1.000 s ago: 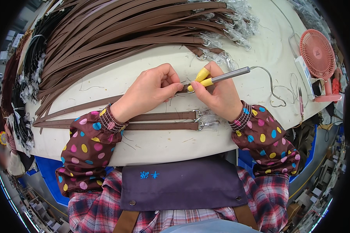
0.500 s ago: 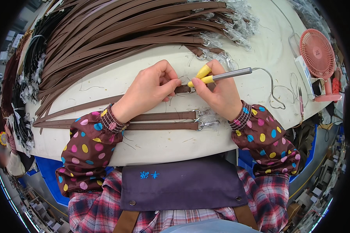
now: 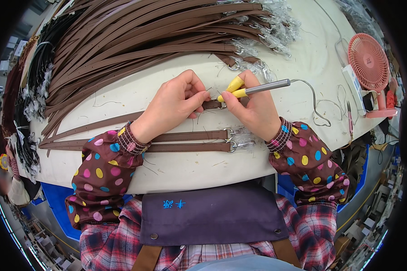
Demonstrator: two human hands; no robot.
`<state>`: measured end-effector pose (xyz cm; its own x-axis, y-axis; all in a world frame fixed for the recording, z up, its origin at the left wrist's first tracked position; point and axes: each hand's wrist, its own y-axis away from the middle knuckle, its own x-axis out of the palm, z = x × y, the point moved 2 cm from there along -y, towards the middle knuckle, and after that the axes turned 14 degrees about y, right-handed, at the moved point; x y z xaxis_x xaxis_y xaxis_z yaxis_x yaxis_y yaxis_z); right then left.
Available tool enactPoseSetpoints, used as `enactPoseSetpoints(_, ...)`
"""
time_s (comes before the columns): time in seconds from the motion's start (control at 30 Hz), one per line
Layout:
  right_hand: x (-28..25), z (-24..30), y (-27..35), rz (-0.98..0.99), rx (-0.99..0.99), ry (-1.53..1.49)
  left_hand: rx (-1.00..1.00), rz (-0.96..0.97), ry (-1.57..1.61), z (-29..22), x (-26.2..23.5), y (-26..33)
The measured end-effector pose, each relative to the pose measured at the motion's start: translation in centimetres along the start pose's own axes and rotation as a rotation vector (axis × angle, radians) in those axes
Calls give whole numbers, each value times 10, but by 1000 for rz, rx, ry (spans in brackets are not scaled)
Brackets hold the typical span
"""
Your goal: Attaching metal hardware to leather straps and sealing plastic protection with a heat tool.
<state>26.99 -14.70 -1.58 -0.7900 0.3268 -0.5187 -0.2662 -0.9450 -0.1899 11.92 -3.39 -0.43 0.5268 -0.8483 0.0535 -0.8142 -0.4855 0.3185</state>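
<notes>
A brown strap (image 3: 126, 119) runs under my left hand (image 3: 178, 100), and its end with a metal ring lies between my hands. My left thumb and forefinger are pinched together just above that end, with a thin dark thread showing at their tips. In my right hand (image 3: 257, 108) is a corded pen-shaped tool (image 3: 270, 86), yellow toward the tip and grey metal behind. Its tip points at the strap end; whether they touch, I cannot tell. A yellow cover (image 3: 235, 84) sits on one right finger. Nearer me lie two more straps (image 3: 190, 141) with plastic-wrapped metal clasps.
A large pile of brown straps (image 3: 135, 40) with plastic-wrapped hardware (image 3: 276, 31) covers the far side. Black straps (image 3: 36, 77) hang at the left. A pink fan (image 3: 368, 61) and a white power strip (image 3: 354, 88) stand right. Loose thread ends are scattered over the pale table (image 3: 298, 108).
The pen-shaped tool has shifted very slightly left in my right hand. My left hand and the straps stay in place.
</notes>
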Motion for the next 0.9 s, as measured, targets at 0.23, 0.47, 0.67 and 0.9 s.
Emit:
enactPoseSetpoints(0.23, 0, 0, -1, 8, 8, 9, 2, 2, -10, -1, 0, -1)
enactPoseSetpoints(0.47, 0, 0, -1, 12, 16, 10, 2, 2, -11, 0, 0, -1)
enactPoseSetpoints(0.67, -3, 2, 2, -25, -28, -21, 30, -57, 60, -2, 1, 1)
enactPoseSetpoints(0.9, -20, -5, -1, -89, -444, 418, 310, -37, -706, -9, 11, 9)
